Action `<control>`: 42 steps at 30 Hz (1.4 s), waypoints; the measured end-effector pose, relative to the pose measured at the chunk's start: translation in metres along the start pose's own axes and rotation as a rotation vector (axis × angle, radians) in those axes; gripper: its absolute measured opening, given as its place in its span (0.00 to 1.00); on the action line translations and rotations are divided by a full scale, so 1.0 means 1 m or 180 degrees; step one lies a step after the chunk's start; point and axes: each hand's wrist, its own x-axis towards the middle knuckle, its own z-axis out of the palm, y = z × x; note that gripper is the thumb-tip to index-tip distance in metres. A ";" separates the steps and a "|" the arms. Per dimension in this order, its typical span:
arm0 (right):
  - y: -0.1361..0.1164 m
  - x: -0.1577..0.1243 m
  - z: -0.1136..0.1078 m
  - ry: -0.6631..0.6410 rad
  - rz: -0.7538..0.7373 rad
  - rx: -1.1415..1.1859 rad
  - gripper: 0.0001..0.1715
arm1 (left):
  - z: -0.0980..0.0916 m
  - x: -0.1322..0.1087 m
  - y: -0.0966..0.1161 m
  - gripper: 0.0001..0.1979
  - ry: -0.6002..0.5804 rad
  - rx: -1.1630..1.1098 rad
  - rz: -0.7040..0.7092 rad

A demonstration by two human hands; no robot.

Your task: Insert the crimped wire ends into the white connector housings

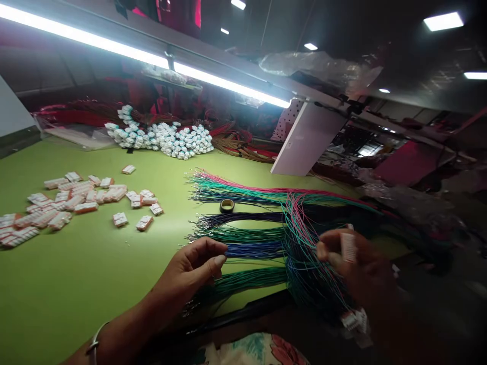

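Right grip [346,258] is shut on a small white connector [348,247], pinched between thumb and fingertips, with a fan of thin pink, teal and blue wires [300,243] running just below it. Left grip [190,268] has its thumb and fingers drawn together right by the end of a blue wire bundle [253,249], but I can't tell if it's pinching anything that thin. A green wire bundle [247,281] lies just below the blue one, and the wires cross the green bench [76,304] almost to its dark near edge [243,304]. More white connectors [353,320] dangle low by the right hand. There's plenty of smooth open bench left of the left hand, up to a loose scatter of white-and-orange connector blocks [76,197]. A small roll of tape [227,205] sits on its side-free flat face among the wire ends, and a big lumpy heap of white connectors [160,137] sits farther back, tangled with brown wires [236,147]. A thin metal bangle [93,347] circles the left wrist.
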 end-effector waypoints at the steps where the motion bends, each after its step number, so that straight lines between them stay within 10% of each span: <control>1: 0.010 -0.008 -0.014 0.0129 0.0091 0.0035 0.06 | 0.000 0.000 0.000 0.13 -0.0006 0.0026 -0.0011; 11: 0.107 -0.065 -0.077 0.0673 0.0971 0.0804 0.23 | -0.006 0.004 -0.001 0.11 0.0243 -0.0126 0.0147; 20: 0.074 -0.067 -0.106 -0.1511 0.0963 -0.1591 0.20 | -0.009 0.006 0.003 0.11 0.0431 -0.0351 0.0159; 28: 0.030 -0.033 -0.049 -0.0939 0.0114 -0.2308 0.13 | -0.009 0.004 0.003 0.11 0.0470 -0.0404 0.0207; 36: 0.014 0.020 0.043 -0.2237 -0.1157 -0.3704 0.13 | -0.009 0.004 0.007 0.10 0.0546 -0.0442 0.0288; 42: 0.032 0.029 0.060 -0.2507 -0.1328 -0.3911 0.08 | -0.009 0.004 0.007 0.10 0.0566 -0.0500 0.0308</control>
